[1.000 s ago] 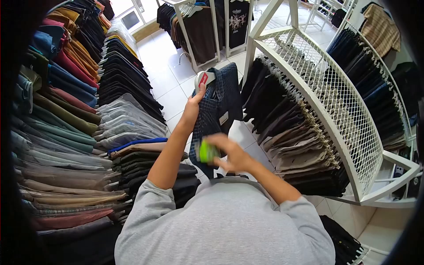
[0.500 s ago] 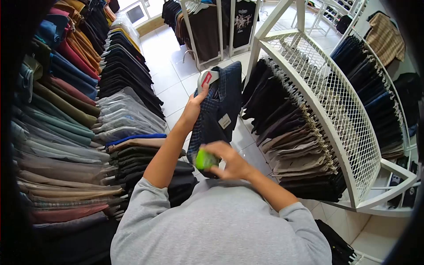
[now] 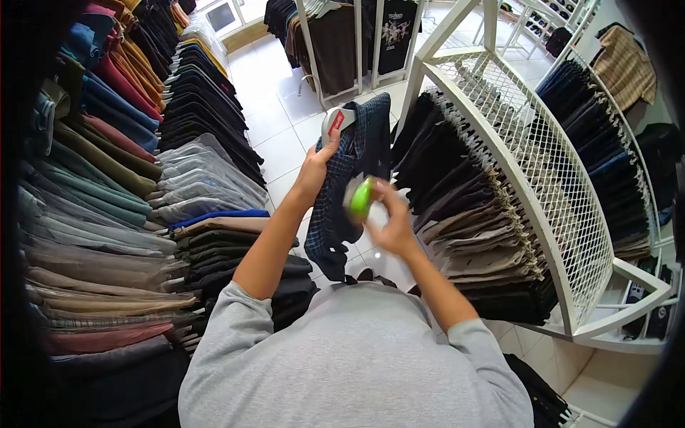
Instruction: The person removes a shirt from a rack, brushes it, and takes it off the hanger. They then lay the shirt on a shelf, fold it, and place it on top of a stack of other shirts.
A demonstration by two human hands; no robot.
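- The left hand (image 3: 314,173) is raised in front of the person and is closed around the top of a dark checked shirt (image 3: 349,185), just under the grey hanger (image 3: 335,121) with a red label.
- The shirt hangs down from this hand, in the aisle between the two racks, above the white tiled floor (image 3: 275,121).
- The right hand (image 3: 391,225) is closed around a small green tool (image 3: 361,197), and the tool touches the front of the shirt, about in the middle of it.
- On the left, a long row of folded clothes (image 3: 114,214) in many colours runs along the aisle.
- On the right stands a white wire rack (image 3: 542,164) with dark clothes hanging under it, just beside the shirt.
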